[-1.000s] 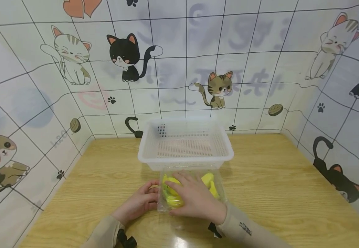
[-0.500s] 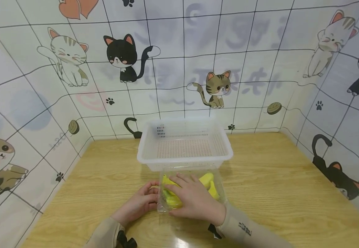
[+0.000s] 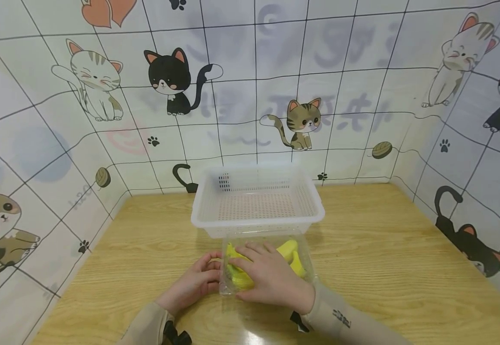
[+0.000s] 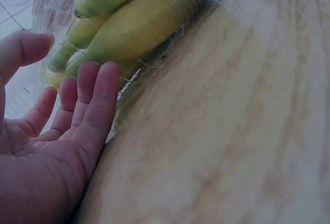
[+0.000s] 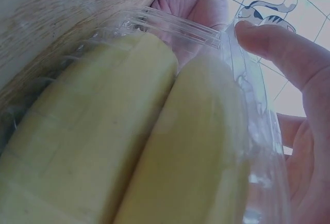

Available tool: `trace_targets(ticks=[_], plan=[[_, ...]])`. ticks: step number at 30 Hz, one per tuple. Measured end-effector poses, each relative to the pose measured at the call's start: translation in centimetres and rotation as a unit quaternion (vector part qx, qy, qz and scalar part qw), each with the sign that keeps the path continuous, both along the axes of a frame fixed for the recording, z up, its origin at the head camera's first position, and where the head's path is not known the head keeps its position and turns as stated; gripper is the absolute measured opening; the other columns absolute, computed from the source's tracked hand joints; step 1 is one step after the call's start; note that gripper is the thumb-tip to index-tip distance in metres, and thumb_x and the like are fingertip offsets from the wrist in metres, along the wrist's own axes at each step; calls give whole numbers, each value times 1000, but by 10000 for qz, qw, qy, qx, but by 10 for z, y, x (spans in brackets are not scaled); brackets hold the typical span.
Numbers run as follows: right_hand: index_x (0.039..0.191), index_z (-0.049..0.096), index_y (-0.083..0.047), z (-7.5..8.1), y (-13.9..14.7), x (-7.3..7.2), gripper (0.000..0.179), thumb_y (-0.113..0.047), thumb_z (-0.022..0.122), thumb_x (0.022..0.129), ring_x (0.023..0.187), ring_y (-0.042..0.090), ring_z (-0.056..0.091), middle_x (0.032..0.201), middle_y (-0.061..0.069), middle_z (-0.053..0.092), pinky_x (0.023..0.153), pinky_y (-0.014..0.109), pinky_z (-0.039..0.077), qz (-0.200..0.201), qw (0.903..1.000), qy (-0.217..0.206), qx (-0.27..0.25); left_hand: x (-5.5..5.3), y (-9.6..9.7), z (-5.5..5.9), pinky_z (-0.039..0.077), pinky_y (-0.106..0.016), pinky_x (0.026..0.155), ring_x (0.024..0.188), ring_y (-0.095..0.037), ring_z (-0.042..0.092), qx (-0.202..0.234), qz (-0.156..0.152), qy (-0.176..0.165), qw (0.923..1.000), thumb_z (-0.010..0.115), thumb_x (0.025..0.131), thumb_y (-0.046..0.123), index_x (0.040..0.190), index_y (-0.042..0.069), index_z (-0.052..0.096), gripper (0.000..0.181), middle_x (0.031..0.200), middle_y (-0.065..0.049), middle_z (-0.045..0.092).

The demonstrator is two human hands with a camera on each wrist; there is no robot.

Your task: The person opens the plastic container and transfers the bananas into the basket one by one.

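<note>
In the head view, a clear plastic box (image 3: 309, 261) with yellow bananas (image 3: 290, 250) inside sits at the front middle of the table. My right hand (image 3: 271, 280) lies across the top of the box with spread fingers, hiding part of the bananas. At the box's left side is my left hand (image 3: 194, 281), its loosely bent fingertips right at the wall. The left wrist view shows that hand (image 4: 62, 141) palm up beside the greenish ends of the bananas (image 4: 129, 30). Close up in the right wrist view are two bananas (image 5: 87, 126) under the clear plastic, with the right thumb extended over it.
Directly behind the box stands a white perforated plastic basket (image 3: 258, 222). The wooden table (image 3: 375, 268) reaches a cat-patterned wall covering (image 3: 241, 96) at the back and on both sides. Dark straps (image 3: 175, 334) sit at the wrists.
The head view has shifted slightly. My right fingers have drawn back a little over the box top. The left hand, box and basket stay in place.
</note>
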State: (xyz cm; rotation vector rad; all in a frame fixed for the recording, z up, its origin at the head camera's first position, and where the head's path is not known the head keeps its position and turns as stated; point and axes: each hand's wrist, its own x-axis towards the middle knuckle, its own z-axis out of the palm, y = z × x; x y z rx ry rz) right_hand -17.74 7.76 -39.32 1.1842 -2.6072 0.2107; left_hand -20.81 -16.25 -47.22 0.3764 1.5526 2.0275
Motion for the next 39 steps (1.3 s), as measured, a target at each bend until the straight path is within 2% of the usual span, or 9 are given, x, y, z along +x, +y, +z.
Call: trace_targets(ticks=[7, 25, 39], plan=[[131, 59, -23, -1, 0, 0, 66, -55, 75, 76, 127, 30, 48, 139, 5, 53, 97, 60, 39, 1, 9999, -135, -53, 0, 1, 0, 52, -33, 81, 91, -17, 58, 45, 63, -66, 9999, 53, 95, 0, 130, 10, 34, 42, 110, -9, 50], [131, 60, -24, 0, 1, 1, 66, -56, 74, 76, 127, 29, 49, 138, 5, 54, 99, 59, 38, 16, 10000, 22, -50, 2, 2, 2, 53, -33, 80, 90, -17, 59, -57, 100, -43, 9999, 54, 94, -1, 131, 8, 33, 43, 110, -9, 51], [129, 61, -22, -1, 1, 1, 65, -56, 74, 75, 125, 28, 50, 136, 5, 55, 99, 52, 42, 63, 9999, 99, -106, 2, 2, 2, 52, -34, 82, 92, -18, 59, -135, 102, -29, 9999, 53, 94, 0, 131, 8, 33, 43, 110, -10, 51]])
